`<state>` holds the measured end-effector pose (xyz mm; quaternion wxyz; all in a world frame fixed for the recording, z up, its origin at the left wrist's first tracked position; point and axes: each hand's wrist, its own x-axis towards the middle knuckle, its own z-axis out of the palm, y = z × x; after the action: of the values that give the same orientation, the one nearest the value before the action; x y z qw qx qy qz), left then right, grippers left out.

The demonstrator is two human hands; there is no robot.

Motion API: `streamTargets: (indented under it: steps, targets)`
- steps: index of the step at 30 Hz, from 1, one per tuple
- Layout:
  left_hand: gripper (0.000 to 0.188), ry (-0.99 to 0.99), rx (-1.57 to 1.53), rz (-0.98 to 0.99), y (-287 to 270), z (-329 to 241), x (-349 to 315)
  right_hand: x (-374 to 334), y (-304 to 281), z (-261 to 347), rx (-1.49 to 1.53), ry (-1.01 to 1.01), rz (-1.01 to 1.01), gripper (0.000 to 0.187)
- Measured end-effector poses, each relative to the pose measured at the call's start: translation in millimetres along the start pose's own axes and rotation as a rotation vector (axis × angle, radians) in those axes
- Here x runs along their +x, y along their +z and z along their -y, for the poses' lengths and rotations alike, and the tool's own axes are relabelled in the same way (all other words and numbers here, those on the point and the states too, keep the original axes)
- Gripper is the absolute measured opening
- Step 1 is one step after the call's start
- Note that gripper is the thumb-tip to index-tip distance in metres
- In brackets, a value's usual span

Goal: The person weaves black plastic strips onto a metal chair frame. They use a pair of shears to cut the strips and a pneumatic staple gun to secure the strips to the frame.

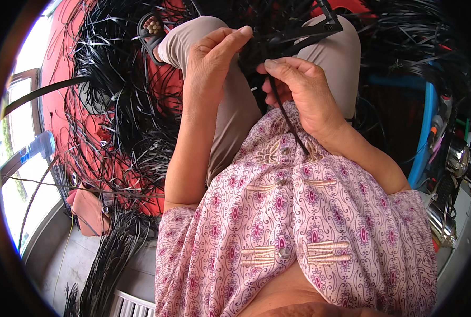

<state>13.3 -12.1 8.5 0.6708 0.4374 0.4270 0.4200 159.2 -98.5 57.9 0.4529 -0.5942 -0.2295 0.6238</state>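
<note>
Over my lap I see a thin black strip (pixel 287 119), which looks like flat plastic cord. It runs up from the front of the patterned shirt to my right hand (pixel 309 92), whose thumb and fingers pinch it. To the left, my left hand (pixel 210 61) is raised with thumb and forefinger pressed together. Whatever it pinches is lost against the dark strips behind. Just beyond my right hand, a black angular frame (pixel 312 36) rests by my right knee; its far part runs out of view.
Heaps of loose black strips (pixel 114 68) cover a red surface (pixel 61 119) on the left, with more strips (pixel 420 31) at far right. A blue edge (pixel 430 121) stands right, beside metal items (pixel 457 158). A pink cloth (pixel 89 211) and plastic bottle (pixel 37 147) are at left.
</note>
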Motion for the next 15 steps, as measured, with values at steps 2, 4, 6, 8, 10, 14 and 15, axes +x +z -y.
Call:
streamTargets:
  steps: [2,4,6,8,10,14,15]
  targets:
    - [0.017,-0.037,-0.047,0.049,0.7,-2.7,3.4,5.0,5.8,-3.0,0.022,-0.038,-0.013,0.027]
    - [0.016,-0.057,-0.031,0.066,-0.1,-3.0,10.1,9.5,5.0,0.4,-0.012,-0.059,-0.019,0.027]
    - [0.017,-0.057,-0.034,0.048,1.1,-5.0,12.7,14.3,7.9,-1.1,0.021,-0.077,-0.034,0.027]
    - [0.017,-0.061,-0.019,0.048,5.5,-13.5,12.9,16.7,9.4,1.0,0.063,-0.030,-0.009,0.026]
    - [0.017,-0.030,-0.007,0.098,4.9,-11.4,12.0,15.6,8.9,4.6,0.092,-0.001,0.017,0.025]
    - [0.016,0.018,0.009,0.071,0.9,-1.3,19.9,7.9,0.5,-1.5,-0.088,-0.030,0.108,0.023]
    - [0.015,-0.011,0.031,0.043,1.0,-2.2,21.0,4.7,-0.7,-3.1,-0.100,-0.005,0.110,0.022]
